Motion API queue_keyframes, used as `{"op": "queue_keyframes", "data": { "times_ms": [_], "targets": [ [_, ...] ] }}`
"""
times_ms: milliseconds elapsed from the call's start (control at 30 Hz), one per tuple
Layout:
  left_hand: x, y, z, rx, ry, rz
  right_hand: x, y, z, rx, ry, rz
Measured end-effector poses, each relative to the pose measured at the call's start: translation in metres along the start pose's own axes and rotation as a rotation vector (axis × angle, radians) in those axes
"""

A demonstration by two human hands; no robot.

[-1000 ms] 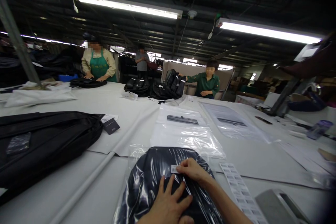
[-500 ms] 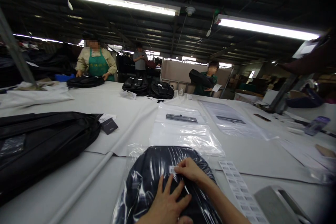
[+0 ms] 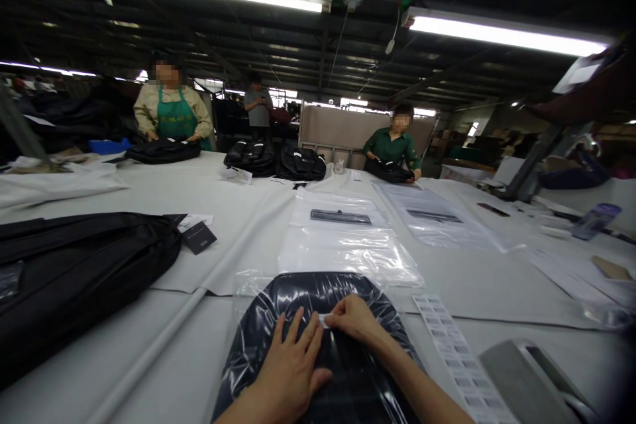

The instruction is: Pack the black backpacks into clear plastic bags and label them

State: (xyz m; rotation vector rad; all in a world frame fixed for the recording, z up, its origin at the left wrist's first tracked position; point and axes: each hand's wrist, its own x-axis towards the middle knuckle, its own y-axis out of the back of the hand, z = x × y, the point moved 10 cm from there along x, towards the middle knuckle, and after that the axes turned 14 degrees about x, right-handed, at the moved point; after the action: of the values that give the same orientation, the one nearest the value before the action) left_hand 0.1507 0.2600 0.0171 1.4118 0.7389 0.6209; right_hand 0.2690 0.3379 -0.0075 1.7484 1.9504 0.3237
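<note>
In front of me a black bag (image 3: 358, 364) lies in a clear plastic bag (image 3: 242, 286) on the white-covered table. My left hand (image 3: 291, 361) rests on the plastic with its fingers stretched out, the fingertips at the left end of a small white sticker (image 3: 325, 320). The thumb and forefinger of my right hand (image 3: 354, 318) pinch the sticker's right end against the wrapped bag. To the right lies a sheet of printed labels (image 3: 450, 344), touched by neither hand.
A large black bag (image 3: 89, 271) with a dark tag (image 3: 199, 237) lies at left. Clear plastic bags (image 3: 342, 252) are spread beyond my hands. A grey device (image 3: 527, 377) sits at lower right. Two people in green, a co-worker (image 3: 173, 109) and another (image 3: 392, 146), handle black bags across the table.
My left hand has slid leftward and up beside the sticker, its fingers closer together. My right hand still pinches the sticker. The co-worker at right has lowered a black bag to the table.
</note>
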Motion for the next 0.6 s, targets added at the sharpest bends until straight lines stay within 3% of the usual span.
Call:
{"op": "queue_keyframes", "data": {
  "times_ms": [167,233,333,400,500,600],
  "targets": [
    [-0.001,-0.007,0.003,0.049,0.007,0.053,-0.008,0.012,-0.001,-0.025,0.000,0.101],
    [0.000,-0.008,0.004,0.048,0.013,0.039,-0.020,0.016,-0.015,-0.053,0.095,0.133],
    [0.002,-0.006,0.000,0.042,0.031,0.061,-0.041,-0.002,-0.046,-0.113,0.403,-0.015],
    [0.001,-0.002,-0.008,0.042,0.048,0.095,-0.049,-0.008,-0.050,-0.134,0.508,-0.122],
    [-0.018,0.012,-0.026,0.081,0.095,0.195,-0.051,0.026,-0.031,-0.140,0.448,-0.039],
    [-0.066,0.028,-0.048,0.106,0.246,0.380,-0.081,0.097,-0.002,-0.118,0.367,0.213]
  ]
}}
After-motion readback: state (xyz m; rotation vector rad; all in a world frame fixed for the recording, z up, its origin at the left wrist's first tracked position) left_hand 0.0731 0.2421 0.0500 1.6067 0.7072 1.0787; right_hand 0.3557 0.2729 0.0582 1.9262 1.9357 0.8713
